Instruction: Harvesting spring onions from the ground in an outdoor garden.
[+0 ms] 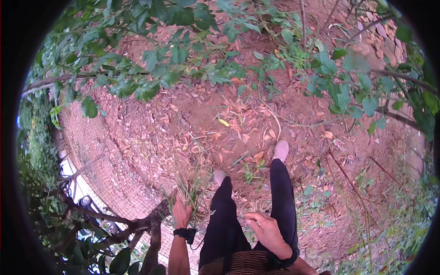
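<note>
My left hand [182,211] is closed around a bunch of grassy weeds [187,192], its green blades and dry stems spreading beyond my fingers. A black strap with a small device [185,233] sits on that wrist. In front of my right thigh hangs my right hand [266,229], loosely curved, with nothing visible in it. Between my shoes [281,150] a small green weed [251,174] grows from reddish soil [202,113] strewn with dry leaves.
Leafy branches [192,65] spread across the top, and another branch [405,77] reaches in from the right. A tree limb [154,223] stands close by my left hand. Mesh fencing [99,147] curves along the left. Thin bare stems [347,178] rise at right; stones [385,37] lie upper right.
</note>
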A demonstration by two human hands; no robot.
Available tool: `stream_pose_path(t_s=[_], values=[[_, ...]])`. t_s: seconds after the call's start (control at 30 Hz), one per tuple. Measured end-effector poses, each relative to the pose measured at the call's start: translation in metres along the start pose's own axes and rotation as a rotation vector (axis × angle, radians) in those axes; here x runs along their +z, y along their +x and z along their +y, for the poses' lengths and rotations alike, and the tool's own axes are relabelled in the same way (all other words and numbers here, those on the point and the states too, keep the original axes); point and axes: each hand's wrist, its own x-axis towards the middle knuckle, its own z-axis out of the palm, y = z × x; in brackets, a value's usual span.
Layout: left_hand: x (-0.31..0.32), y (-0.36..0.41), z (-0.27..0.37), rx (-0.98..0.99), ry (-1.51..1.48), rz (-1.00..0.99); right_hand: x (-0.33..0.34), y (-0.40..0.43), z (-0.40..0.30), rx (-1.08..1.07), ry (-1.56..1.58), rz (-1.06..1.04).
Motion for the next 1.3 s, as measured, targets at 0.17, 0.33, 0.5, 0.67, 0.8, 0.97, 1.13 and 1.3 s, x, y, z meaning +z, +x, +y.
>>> stream_pose_path(t_s=[0.17,0.33,0.5,0.67,0.8,0.97,1.13,1.3], values=[[0.015,-0.038,-0.016,-0.081,-0.169,0.025,-0.012,0.007,0.000,0.095,-0.001,-0.055],[0.029,-0.071,-0.007,-0.236,-0.274,0.030,-0.032,0.018,0.000,-0.021,-0.014,0.002],[0.037,-0.090,-0.005,-0.317,-0.270,-0.009,-0.045,0.031,-0.003,0.007,-0.058,0.031],[0.030,-0.112,-0.035,-0.290,-0.292,0.038,-0.041,0.025,0.007,0.046,-0.075,-0.060],[0.028,-0.120,-0.043,-0.322,-0.358,0.018,-0.032,0.002,0.038,0.111,-0.090,-0.069],[0.029,-0.130,-0.035,-0.359,-0.340,-0.014,-0.026,-0.017,0.061,0.151,-0.095,-0.096],[0.031,-0.146,-0.042,-0.323,-0.294,-0.011,-0.027,-0.025,0.060,0.213,-0.049,-0.087],[0.030,-0.160,-0.058,-0.365,-0.204,-0.025,-0.034,-0.025,0.059,0.211,-0.041,-0.037]])
